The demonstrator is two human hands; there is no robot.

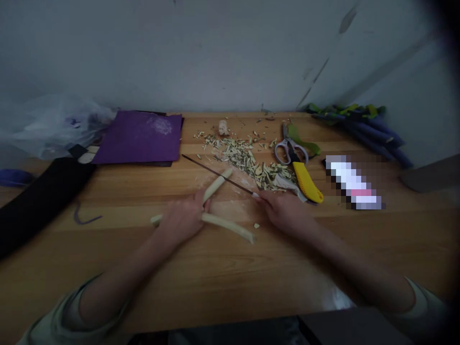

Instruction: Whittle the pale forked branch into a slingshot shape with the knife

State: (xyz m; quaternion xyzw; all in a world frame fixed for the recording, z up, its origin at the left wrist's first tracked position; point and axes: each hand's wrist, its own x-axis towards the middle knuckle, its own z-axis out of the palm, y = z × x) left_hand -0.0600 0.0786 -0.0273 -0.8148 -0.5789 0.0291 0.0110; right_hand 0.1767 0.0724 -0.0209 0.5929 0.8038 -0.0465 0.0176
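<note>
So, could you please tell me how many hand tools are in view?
3: the thin dark rod in the right hand, the scissors right of the shavings, and the yellow-handled tool just nearer than the scissors. Others may be hidden under the purple sheet.

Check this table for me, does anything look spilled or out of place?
Yes. Pale shavings are strewn loose over the wooden table, with stray flecks beyond the main heap. The purple sheet has a whitish patch near its far edge, odd against its otherwise plain surface.
</note>
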